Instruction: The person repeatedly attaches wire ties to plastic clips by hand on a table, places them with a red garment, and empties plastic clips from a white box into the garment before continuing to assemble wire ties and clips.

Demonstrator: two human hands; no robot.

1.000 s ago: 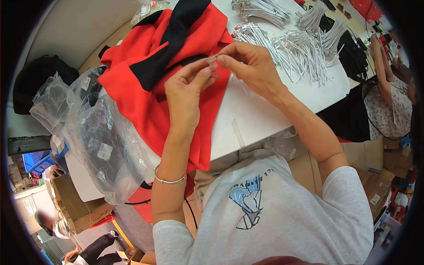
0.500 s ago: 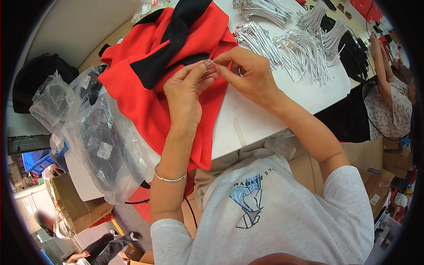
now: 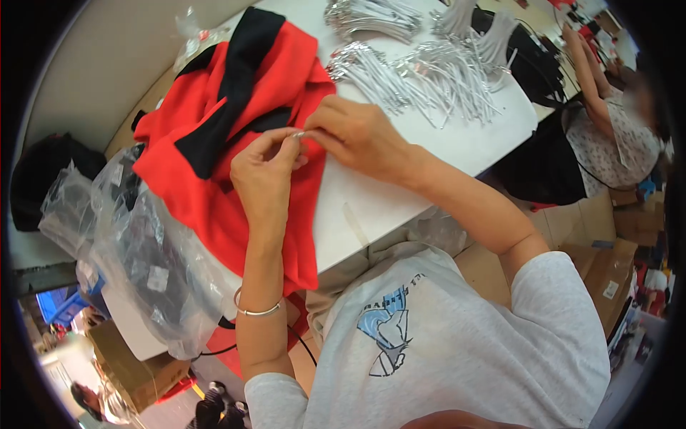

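Above a red and black cloth point(image 3: 286, 57), my left hand point(image 3: 263, 168) and my right hand point(image 3: 361, 136) meet at the fingertips. Both are closed in a pinch on a small shiny piece point(image 3: 299, 134), too small to name and mostly covered by the fingers. A bracelet circles my left wrist. The cloth lies in folds over the white table point(image 3: 343, 193) and hangs past its near edge. To the right of my hands, bundles of white cables point(image 3: 386, 82) with silvery ends lie on the tabletop.
Clear plastic bags point(image 3: 161, 264) hang over the table's left side, beside a black bag point(image 3: 53, 179). A cardboard box point(image 3: 132, 361) stands on the floor at lower left. Another person point(image 3: 607, 136) sits at the right, near black material point(image 3: 539, 161).
The view has shifted, so the table and cloth appear further left and lower. My hands have stayed together, fingertips closer around the small piece, which shows less now.
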